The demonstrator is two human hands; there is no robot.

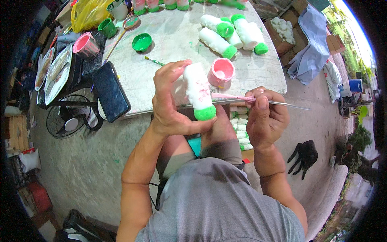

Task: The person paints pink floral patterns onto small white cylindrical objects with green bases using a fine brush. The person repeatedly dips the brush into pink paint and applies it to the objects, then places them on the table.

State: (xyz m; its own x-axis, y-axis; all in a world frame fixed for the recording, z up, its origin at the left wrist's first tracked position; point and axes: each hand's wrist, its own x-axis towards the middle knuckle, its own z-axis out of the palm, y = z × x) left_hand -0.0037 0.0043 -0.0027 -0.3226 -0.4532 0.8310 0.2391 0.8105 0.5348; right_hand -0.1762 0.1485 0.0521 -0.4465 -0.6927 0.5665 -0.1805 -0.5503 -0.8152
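My left hand point(169, 101) grips a white bumpy cylinder point(192, 82) with a green rounded bottom and pink paint on its side, fingertips at the top and thumb at the bottom. In my right hand point(266, 117) is a thin paintbrush point(238, 97), its pink-coated end at the cylinder's side. Just behind the cylinder stands a pink paint pot point(221, 76). A green-handled brush point(154, 61) lies on the worktable point(121, 76), near a green lid point(142, 42).
More white-and-green cylinders point(213, 41) lie at the back right. A phone point(109, 92), plates point(58, 76) and paint containers point(86, 45) crowd the left. A fan point(68, 124) stands below; a black glove point(304, 155) is on the floor. More pieces point(242, 136) show beneath the table.
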